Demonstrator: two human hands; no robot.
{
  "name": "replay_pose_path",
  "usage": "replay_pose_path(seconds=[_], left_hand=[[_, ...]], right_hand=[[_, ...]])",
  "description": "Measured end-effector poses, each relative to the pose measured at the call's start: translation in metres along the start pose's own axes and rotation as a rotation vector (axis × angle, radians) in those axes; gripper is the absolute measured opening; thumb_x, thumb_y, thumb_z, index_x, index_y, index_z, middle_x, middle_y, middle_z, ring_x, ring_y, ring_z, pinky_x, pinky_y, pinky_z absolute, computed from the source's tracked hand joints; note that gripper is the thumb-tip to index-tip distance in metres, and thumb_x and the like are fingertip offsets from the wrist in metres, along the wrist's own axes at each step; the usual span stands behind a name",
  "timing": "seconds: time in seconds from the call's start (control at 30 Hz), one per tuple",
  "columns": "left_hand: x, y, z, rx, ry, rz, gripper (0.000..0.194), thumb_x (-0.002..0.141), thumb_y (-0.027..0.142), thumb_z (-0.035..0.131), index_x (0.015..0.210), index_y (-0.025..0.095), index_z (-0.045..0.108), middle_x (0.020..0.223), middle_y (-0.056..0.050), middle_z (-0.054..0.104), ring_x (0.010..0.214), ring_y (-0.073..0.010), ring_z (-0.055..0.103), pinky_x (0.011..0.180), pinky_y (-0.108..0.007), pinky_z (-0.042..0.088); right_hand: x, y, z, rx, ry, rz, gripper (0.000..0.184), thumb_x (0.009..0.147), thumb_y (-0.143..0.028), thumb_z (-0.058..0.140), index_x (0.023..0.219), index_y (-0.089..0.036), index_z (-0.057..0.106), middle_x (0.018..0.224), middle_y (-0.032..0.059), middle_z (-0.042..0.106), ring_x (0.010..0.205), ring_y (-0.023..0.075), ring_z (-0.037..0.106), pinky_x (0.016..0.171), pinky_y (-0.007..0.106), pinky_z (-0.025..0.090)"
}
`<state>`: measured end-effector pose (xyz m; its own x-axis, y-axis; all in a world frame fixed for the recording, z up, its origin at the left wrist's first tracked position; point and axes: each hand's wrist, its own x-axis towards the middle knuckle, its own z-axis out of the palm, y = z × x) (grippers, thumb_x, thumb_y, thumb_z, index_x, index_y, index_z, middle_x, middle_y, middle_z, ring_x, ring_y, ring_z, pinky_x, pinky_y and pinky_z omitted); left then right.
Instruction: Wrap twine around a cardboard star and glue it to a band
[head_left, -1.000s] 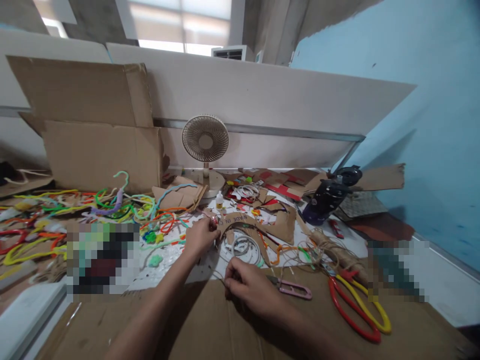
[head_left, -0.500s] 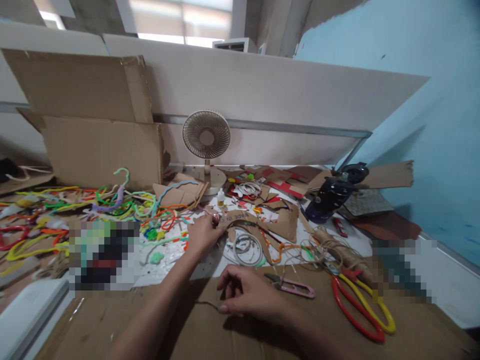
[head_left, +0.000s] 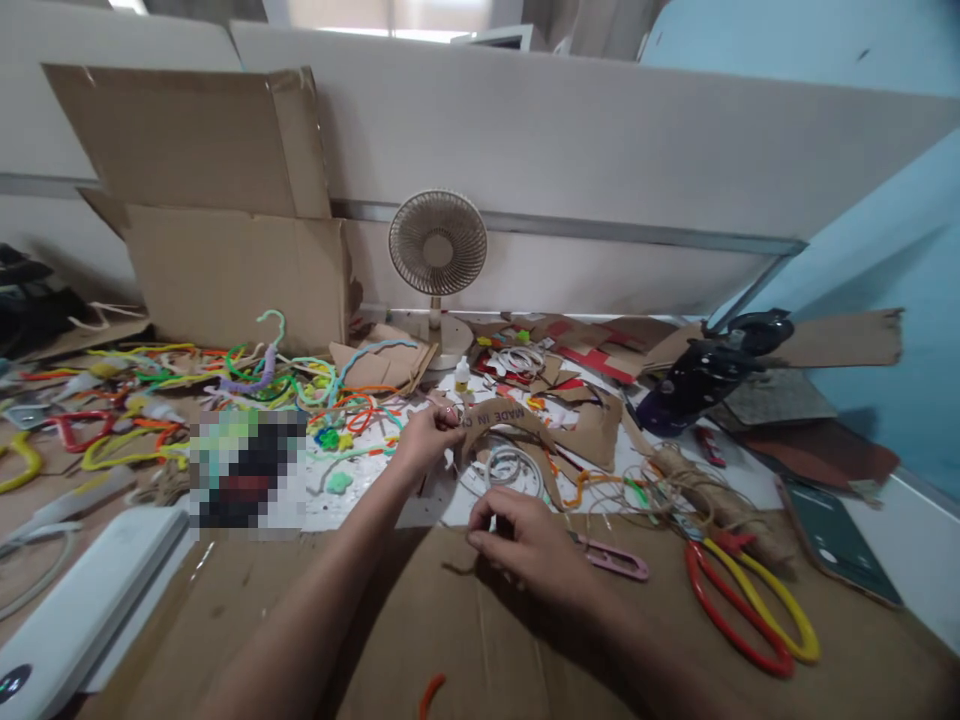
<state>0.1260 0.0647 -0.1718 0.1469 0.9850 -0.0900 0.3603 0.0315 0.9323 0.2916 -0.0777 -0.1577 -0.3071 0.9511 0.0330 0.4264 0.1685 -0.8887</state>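
Observation:
My left hand [head_left: 430, 437] is closed on the left end of a curved cardboard piece [head_left: 517, 418] printed "MADE IN". My right hand [head_left: 529, 548] pinches a thin brown twine [head_left: 459, 567] just above the big cardboard sheet [head_left: 450, 650]; the twine's end trails left of my fingers. A white wire ring [head_left: 514, 470] lies between the two hands. Small pink snips [head_left: 616, 561] rest right beside my right hand.
Red and yellow scissors [head_left: 750, 610] and a jute twine bundle [head_left: 705, 495] lie at the right. Coloured pipe cleaners [head_left: 225, 385] cover the left. A small fan [head_left: 439, 245], a glue bottle [head_left: 463, 375], a dark bottle [head_left: 697, 380], a phone [head_left: 836, 540] and a cardboard box [head_left: 225, 240] stand behind.
My right hand lifted and moved slightly right and forward, still pinching the twine. My left hand kept hold of the cardboard piece. The view tilted down and shifted.

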Motion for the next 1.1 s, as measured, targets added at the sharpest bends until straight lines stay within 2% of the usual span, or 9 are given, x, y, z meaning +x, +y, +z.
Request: replay_pose_path(seconds=[0.1, 0.2, 0.37, 0.47, 0.6, 0.73, 0.9, 1.0, 1.1], left_hand=[[-0.003, 0.003, -0.008, -0.181, -0.082, -0.021, 0.017, 0.074, 0.022, 0.079, 0.087, 0.019, 0.069, 0.078, -0.002, 0.073, 0.074, -0.0195, 0.069, 0.073, -0.03, 0.052], [-0.006, 0.007, -0.017, -0.296, -0.151, -0.051, 0.031, 0.067, 0.024, 0.084, 0.096, 0.017, 0.075, 0.08, -0.003, 0.076, 0.07, -0.0187, 0.068, 0.069, -0.03, 0.052], [-0.008, 0.008, -0.026, -0.348, -0.208, -0.081, 0.023, 0.062, 0.026, 0.086, 0.08, 0.015, 0.079, 0.067, -0.001, 0.07, 0.055, -0.0116, 0.051, 0.056, -0.025, 0.035], [-0.011, 0.01, -0.027, -0.366, -0.218, -0.078, 0.023, 0.062, 0.027, 0.085, 0.081, 0.015, 0.08, 0.067, 0.0, 0.07, 0.053, -0.01, 0.046, 0.055, -0.025, 0.031], [-0.014, 0.016, -0.025, -0.392, -0.21, -0.045, 0.026, 0.064, 0.028, 0.085, 0.086, 0.015, 0.079, 0.078, -0.002, 0.073, 0.061, -0.0119, 0.053, 0.06, -0.026, 0.036], [-0.022, 0.025, -0.018, -0.452, -0.179, 0.004, 0.032, 0.065, 0.03, 0.087, 0.092, 0.016, 0.077, 0.084, -0.002, 0.073, 0.067, -0.0134, 0.058, 0.064, -0.026, 0.039], [-0.041, 0.03, -0.013, -0.428, -0.203, -0.007, 0.037, 0.067, 0.035, 0.088, 0.096, 0.018, 0.074, 0.09, -0.004, 0.075, 0.076, -0.0174, 0.066, 0.068, -0.028, 0.045], [-0.051, 0.028, -0.019, -0.388, -0.25, -0.016, 0.039, 0.073, 0.04, 0.087, 0.104, 0.019, 0.077, 0.105, -0.008, 0.08, 0.089, -0.0212, 0.071, 0.076, -0.03, 0.048], [-0.054, 0.022, -0.026, -0.409, -0.247, -0.038, 0.042, 0.08, 0.05, 0.082, 0.109, 0.02, 0.08, 0.111, -0.01, 0.081, 0.092, -0.0224, 0.071, 0.078, -0.031, 0.049]], right_hand=[[0.006, 0.002, -0.014, 0.227, 0.107, 0.025, 0.003, 0.085, -0.027, 0.071, 0.084, -0.024, 0.07, 0.081, 0.0018, 0.068, 0.077, 0.0197, 0.06, 0.071, 0.033, 0.044], [0.013, 0.005, -0.028, 0.37, 0.221, 0.025, 0.015, 0.081, -0.037, 0.079, 0.083, -0.024, 0.071, 0.081, 0.0022, 0.068, 0.077, 0.0206, 0.059, 0.072, 0.035, 0.045], [0.029, 0.016, -0.047, 0.487, 0.328, 0.072, 0.03, 0.076, -0.048, 0.088, 0.084, -0.023, 0.074, 0.082, 0.0016, 0.07, 0.078, 0.0194, 0.06, 0.075, 0.034, 0.046], [0.04, 0.028, -0.051, 0.535, 0.337, 0.138, 0.039, 0.07, -0.053, 0.092, 0.083, -0.022, 0.072, 0.083, 0.0024, 0.072, 0.078, 0.0195, 0.062, 0.075, 0.033, 0.046], [0.055, 0.035, -0.048, 0.614, 0.322, 0.222, 0.048, 0.061, -0.055, 0.096, 0.082, -0.021, 0.069, 0.083, 0.0031, 0.073, 0.08, 0.0205, 0.066, 0.074, 0.032, 0.046], [0.068, 0.029, -0.044, 0.706, 0.375, 0.161, 0.051, 0.058, -0.056, 0.096, 0.083, -0.022, 0.067, 0.088, 0.0038, 0.073, 0.085, 0.0218, 0.066, 0.076, 0.032, 0.048], [0.079, 0.017, -0.043, 0.672, 0.434, 0.077, 0.043, 0.063, -0.052, 0.092, 0.08, -0.021, 0.068, 0.078, -0.0006, 0.066, 0.075, 0.018, 0.058, 0.077, 0.032, 0.046], [0.079, 0.012, -0.043, 0.549, 0.372, 0.035, 0.035, 0.068, -0.047, 0.087, 0.079, -0.021, 0.067, 0.076, -0.0018, 0.064, 0.076, 0.018, 0.057, 0.077, 0.032, 0.045], [0.074, 0.011, -0.041, 0.39, 0.286, -0.002, 0.028, 0.073, -0.045, 0.081, 0.08, -0.021, 0.067, 0.077, -0.0014, 0.063, 0.077, 0.0189, 0.057, 0.077, 0.033, 0.045]])
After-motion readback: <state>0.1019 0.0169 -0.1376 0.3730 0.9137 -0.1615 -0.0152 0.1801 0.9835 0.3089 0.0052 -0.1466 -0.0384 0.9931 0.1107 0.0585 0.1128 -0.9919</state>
